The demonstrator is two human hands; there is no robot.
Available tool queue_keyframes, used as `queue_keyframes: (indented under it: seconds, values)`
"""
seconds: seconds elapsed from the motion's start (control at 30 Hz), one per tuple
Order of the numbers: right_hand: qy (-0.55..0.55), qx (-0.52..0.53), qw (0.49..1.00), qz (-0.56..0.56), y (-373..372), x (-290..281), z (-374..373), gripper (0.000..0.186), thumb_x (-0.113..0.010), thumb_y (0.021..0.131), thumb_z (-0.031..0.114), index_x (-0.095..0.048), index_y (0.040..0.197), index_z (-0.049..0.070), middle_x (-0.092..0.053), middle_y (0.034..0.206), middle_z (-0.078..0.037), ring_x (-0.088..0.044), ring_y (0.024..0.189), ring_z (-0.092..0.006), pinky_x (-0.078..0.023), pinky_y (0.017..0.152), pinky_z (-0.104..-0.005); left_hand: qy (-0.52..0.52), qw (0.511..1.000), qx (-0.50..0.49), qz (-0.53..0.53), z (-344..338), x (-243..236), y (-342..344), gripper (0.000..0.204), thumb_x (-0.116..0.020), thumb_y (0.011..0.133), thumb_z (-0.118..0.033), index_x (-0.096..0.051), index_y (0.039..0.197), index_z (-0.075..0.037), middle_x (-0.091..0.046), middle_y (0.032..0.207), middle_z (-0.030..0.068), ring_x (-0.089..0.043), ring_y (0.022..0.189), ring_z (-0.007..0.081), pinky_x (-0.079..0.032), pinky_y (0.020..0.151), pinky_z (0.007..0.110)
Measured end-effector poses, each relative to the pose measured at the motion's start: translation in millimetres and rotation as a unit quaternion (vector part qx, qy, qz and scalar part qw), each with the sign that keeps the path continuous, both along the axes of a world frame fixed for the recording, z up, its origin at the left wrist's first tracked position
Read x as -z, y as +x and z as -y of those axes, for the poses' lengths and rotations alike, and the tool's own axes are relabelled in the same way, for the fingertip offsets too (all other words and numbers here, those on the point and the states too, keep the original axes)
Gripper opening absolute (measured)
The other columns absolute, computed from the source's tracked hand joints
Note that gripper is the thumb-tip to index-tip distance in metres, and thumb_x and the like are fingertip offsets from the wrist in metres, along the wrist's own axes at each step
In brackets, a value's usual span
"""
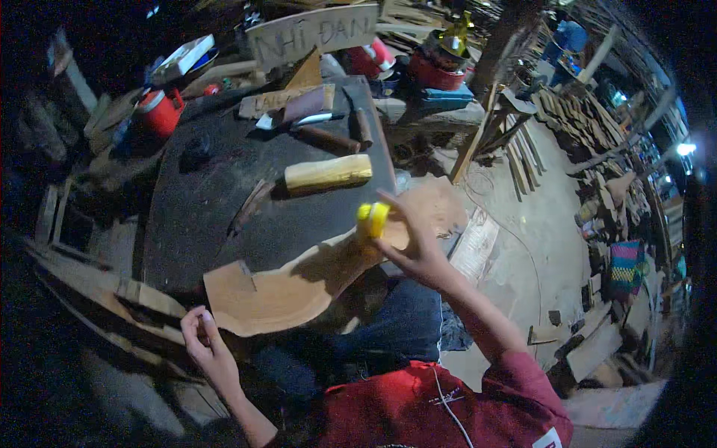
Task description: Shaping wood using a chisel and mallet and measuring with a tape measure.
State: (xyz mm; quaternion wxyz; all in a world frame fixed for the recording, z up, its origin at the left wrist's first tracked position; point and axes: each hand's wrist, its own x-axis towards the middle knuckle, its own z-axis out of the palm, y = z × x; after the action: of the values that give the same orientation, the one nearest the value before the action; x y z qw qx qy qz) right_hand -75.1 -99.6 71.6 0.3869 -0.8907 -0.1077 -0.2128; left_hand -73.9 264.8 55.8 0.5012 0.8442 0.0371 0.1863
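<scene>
A long, curved slab of pale wood (287, 295) lies across the near edge of a dark worktable (202, 216), its far end reaching to the right. Above the slab's right part, my right hand (412, 240) is closed round a small yellow object with a pale band (373, 219); its exact kind is unclear. My left hand (204, 340) is beside the slab's left end, fingers curled in toward the thumb; anything between them is too small to make out. A small flat piece of wood (231, 281) seems to rest on the slab's left end.
On the table lie a short split log (328, 175), a brown stick-like piece (252, 207) and a hammer-like tool (361, 123). A red jug (159, 112) stands at the left. Lettered boards (314, 36) are at the back. Wood scraps (575, 119) cover the right side.
</scene>
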Motion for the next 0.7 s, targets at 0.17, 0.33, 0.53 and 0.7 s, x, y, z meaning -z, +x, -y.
queue_keyframes:
  seconds: [0.17,0.33,0.53,0.7]
  values:
    - [0.008,0.037,0.999,-0.004,-5.5,8.0,8.4,0.063,-0.070,0.081,0.016,-0.040,0.136,0.006,-0.054,0.119,-0.017,-0.055,0.107,-0.0309,-0.043,0.094,-0.0387,0.013,1.000,0.004,-0.021,8.1,-5.8,0.1,0.023,-0.051,0.098,-0.024,-0.055,0.108,-0.003,-0.056,0.091,0.0025,-0.050,0.079,0.0106,-0.040,0.066,0.025]
    - [-0.025,0.043,0.997,-0.058,-11.4,24.4,1.8,0.059,-0.072,0.079,0.019,-0.043,0.129,0.004,-0.053,0.121,-0.018,-0.052,0.111,-0.0354,-0.040,0.097,-0.0423,0.023,1.000,0.005,-0.015,8.5,0.2,-3.1,0.023,-0.051,0.098,-0.022,-0.055,0.110,-0.003,-0.057,0.095,0.0042,-0.051,0.081,0.0128,-0.042,0.069,0.027]
    - [-0.076,0.004,0.994,-0.077,-16.1,2.1,-25.9,0.056,-0.068,0.080,0.023,-0.046,0.129,0.006,-0.050,0.118,-0.020,-0.048,0.112,-0.0384,-0.040,0.096,-0.0414,0.160,0.987,0.008,0.035,25.2,-7.9,-4.4,0.030,-0.058,0.093,-0.024,-0.053,0.112,-0.002,-0.053,0.109,0.0128,-0.053,0.098,0.0259,-0.043,0.083,0.038]
    - [-0.098,0.061,0.992,-0.049,-41.4,4.7,-39.0,0.067,-0.069,0.080,0.033,-0.041,0.136,0.010,-0.049,0.104,-0.018,-0.051,0.091,-0.0358,-0.045,0.083,-0.0429,0.233,0.935,0.263,0.047,78.3,-24.2,0.1,0.055,-0.070,0.081,-0.038,-0.052,0.119,-0.002,-0.049,0.122,0.0159,-0.047,0.116,0.0347,-0.037,0.100,0.046]
